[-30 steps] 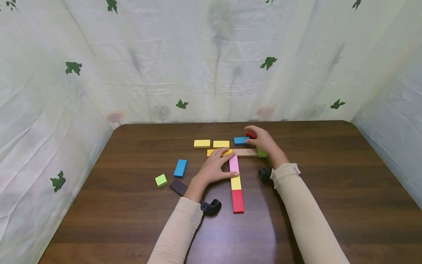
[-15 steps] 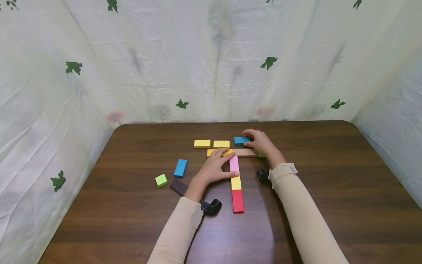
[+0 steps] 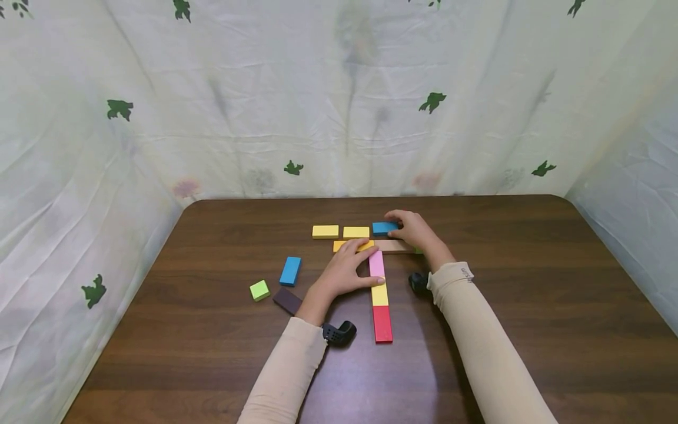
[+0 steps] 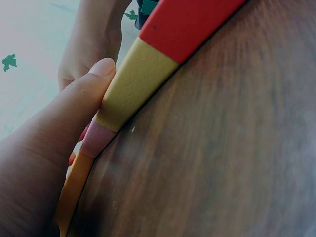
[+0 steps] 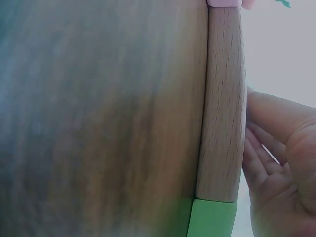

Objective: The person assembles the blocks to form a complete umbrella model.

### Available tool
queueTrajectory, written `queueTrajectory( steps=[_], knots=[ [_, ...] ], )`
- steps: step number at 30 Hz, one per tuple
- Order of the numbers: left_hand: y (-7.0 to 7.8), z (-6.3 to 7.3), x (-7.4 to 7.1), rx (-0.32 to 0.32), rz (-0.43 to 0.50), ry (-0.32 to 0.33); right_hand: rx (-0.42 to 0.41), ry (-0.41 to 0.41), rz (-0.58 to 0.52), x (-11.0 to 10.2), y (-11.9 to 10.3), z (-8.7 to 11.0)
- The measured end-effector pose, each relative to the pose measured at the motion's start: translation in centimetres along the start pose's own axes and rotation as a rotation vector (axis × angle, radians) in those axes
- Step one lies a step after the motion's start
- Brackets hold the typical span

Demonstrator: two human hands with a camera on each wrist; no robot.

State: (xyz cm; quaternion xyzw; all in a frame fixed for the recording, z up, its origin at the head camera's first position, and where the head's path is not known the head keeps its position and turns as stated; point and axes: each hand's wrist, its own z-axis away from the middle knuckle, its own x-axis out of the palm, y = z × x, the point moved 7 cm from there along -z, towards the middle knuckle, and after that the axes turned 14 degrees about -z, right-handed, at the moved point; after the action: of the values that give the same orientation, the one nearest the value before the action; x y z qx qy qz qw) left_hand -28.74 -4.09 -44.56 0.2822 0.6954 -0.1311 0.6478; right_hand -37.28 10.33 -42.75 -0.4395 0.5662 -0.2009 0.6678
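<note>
In the head view my right hand (image 3: 418,231) pinches the right end of a blue block (image 3: 381,228) near the table's back. My left hand (image 3: 343,270) rests over the row, fingers spread: fingertips on an orange block (image 3: 339,246), thumb on a yellow block (image 3: 379,297). Between them lies a pink block (image 3: 376,264); a red block (image 3: 382,324) ends the row toward me. To the right of the orange block runs a plain wooden block (image 3: 394,247). A green block (image 5: 212,217) touches its end in the right wrist view, mostly hidden in the head view.
Two pale yellow blocks (image 3: 325,232) lie left of the held blue one. Further left are another blue block (image 3: 289,271), a small lime block (image 3: 259,290) and a dark block (image 3: 286,300), partly behind my left wrist. A white patterned cloth (image 3: 339,118) hangs behind the table.
My right hand has moved slightly left, and the blue block has shifted left and a little toward me. A red block seen behind that hand is now hidden. My left hand stays still.
</note>
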Motion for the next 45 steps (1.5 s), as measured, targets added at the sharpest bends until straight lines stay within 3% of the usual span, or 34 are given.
queueTrajectory(
  steps=[9, 24, 45],
  knots=[
    [-0.2, 0.0, 0.3, -0.013, -0.004, -0.006, 0.015, -0.013, 0.028, 0.2, 0.1, -0.1],
    [-0.2, 0.0, 0.1, -0.014, -0.005, 0.000, -0.035, 0.149, -0.041, -2.6, -1.4, -0.7],
    [-0.2, 0.0, 0.2, -0.029, 0.013, -0.013, 0.009, 0.187, -0.148, -4.0, -0.7, -2.2]
  ],
)
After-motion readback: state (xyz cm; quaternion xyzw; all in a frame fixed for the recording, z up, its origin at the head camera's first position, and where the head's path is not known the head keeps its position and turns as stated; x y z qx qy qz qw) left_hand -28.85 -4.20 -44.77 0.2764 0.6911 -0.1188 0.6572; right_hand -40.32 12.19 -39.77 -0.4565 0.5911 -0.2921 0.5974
